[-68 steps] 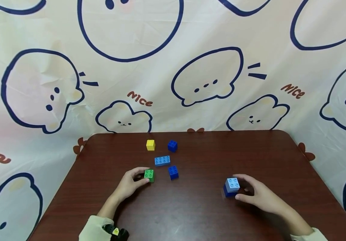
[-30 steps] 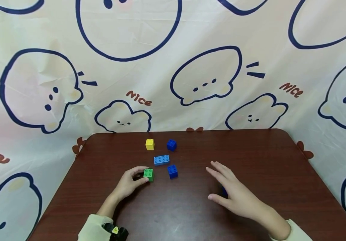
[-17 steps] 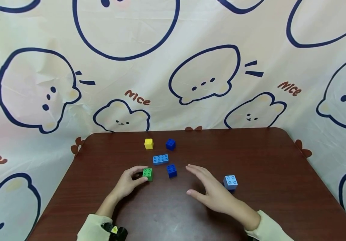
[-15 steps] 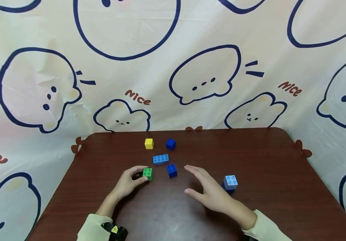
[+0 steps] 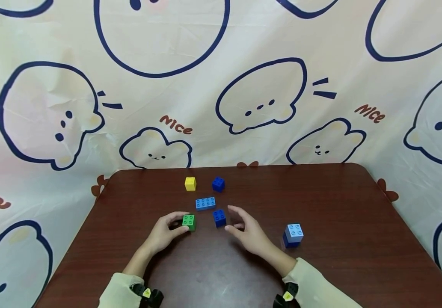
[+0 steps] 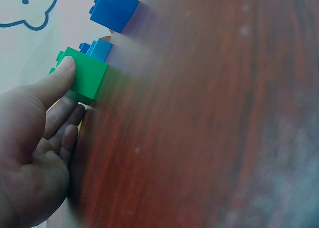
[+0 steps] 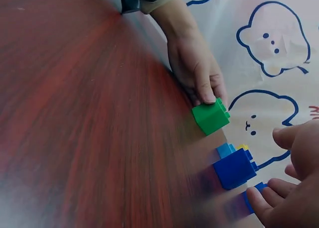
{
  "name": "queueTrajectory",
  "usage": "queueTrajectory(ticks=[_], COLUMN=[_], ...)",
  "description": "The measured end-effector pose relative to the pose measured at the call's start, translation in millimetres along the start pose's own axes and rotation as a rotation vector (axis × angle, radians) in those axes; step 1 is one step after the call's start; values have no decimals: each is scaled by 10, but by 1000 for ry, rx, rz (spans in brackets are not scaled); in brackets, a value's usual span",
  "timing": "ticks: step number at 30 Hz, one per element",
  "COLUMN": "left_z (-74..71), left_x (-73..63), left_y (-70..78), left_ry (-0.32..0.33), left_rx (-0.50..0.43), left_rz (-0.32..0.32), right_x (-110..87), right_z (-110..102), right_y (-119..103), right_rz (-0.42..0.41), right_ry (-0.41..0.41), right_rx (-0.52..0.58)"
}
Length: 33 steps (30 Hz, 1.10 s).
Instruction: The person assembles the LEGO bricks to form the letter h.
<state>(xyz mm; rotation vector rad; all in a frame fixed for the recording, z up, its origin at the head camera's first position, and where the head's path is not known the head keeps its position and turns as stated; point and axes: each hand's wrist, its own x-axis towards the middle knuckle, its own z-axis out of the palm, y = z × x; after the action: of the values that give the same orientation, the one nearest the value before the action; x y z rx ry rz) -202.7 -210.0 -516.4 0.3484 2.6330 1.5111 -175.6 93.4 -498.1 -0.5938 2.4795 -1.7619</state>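
Well inside table edge (image 5: 274, 168): slim gap between right hand (image 5: 253, 235), blue brick (image 5: 219, 218).

A pale cloth (image 5: 205, 149) fills the upper frame of the head view and runs down both sides, creased at upper left and faintly pink along the left edge, its print made up of navy-outlined animal heads (image 5: 43, 115), red-brown lettering (image 5: 176, 124) reading "Nice" and small brown shapes (image 5: 248, 164) by the table's edges. The table (image 5: 332, 205), dark reddish-brown with streaked grain, has rounded far corners and widens toward the bottom of the frame. Soft light leaves a whitish glare (image 5: 224, 288) on its glossy top at lower centre.
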Motion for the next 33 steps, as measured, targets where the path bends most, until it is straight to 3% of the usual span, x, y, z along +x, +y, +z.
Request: queueTrajectory(ticks=[6,12,25,33], left_z=[6,6,-2,1], left_x=[2,3,-8,-11], left_y=[-6,2,5,8], left_ry=[-1,-1,-9,-9], left_rx=[-1,1,0,2], left_rz=[7,1,3,3], right_x=[140,217,282,305], right_z=[84,114,177,209], right_y=[71,127,186,183], right_rz=[-17,-11,9,50], right_ry=[38,17,24,21], right_rx=[-45,-65,-54,-111])
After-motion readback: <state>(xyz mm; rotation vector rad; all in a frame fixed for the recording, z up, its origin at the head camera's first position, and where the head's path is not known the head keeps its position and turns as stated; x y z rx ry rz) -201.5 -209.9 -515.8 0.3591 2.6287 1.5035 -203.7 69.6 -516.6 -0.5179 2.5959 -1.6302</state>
